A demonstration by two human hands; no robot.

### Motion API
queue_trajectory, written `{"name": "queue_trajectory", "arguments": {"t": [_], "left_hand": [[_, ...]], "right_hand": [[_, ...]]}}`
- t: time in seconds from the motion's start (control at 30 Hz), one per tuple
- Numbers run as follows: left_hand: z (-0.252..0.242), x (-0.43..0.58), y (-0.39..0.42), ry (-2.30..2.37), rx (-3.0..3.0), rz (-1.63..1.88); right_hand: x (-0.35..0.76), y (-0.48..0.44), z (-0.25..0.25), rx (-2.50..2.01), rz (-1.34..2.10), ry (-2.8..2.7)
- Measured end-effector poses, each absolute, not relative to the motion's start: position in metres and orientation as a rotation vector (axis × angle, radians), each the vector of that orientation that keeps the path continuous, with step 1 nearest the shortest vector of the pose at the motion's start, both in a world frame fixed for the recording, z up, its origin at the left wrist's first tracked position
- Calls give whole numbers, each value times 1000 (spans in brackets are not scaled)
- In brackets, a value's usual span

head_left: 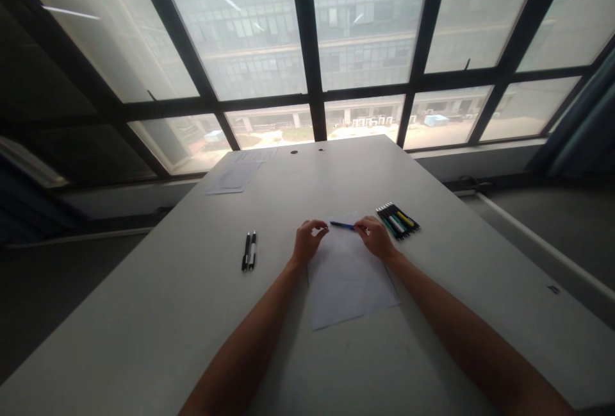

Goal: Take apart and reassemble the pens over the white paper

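Observation:
A blue pen (342,225) is held level by one end between the fingertips of my right hand (377,238), its other end pointing left. My left hand (309,241) is closed in a pinch just left of the pen's free end, a small gap apart from it. Whether something tiny sits in that pinch is too small to make out. Beneath both hands lies a sheet of white paper (353,284) on the table. Just beyond my right wrist is a row of several pens and markers (398,220), mostly dark with green, white and yellow parts.
Two pens (248,251) lie side by side on the white table (202,313), left of my left hand. Printed papers (233,175) rest at the far left corner. Large windows (360,25) stand beyond the table. A small dark mark (553,289) shows near the right edge.

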State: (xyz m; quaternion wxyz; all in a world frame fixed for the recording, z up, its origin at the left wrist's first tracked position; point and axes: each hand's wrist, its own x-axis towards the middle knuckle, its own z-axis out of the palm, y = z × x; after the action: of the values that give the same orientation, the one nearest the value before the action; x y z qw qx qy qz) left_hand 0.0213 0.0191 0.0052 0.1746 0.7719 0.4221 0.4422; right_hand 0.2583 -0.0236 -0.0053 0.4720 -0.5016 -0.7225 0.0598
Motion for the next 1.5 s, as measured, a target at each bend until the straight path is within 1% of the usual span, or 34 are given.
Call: {"name": "queue_trajectory", "arguments": {"t": [0.1, 0.27, 0.83, 1.5], "left_hand": [[4, 20, 21, 1237, 2080, 1313], [3, 20, 22, 1219, 2039, 1301], [5, 22, 18, 1146, 2160, 1217], [8, 21, 16, 1066, 2175, 1246]], "right_hand": [[260, -26, -4, -1218, 152, -1778], [261, -29, -3, -1227, 138, -1787], [260, -29, -1, -1175, 142, -1841], [256, -31, 1, -1161, 196, -1865]]}}
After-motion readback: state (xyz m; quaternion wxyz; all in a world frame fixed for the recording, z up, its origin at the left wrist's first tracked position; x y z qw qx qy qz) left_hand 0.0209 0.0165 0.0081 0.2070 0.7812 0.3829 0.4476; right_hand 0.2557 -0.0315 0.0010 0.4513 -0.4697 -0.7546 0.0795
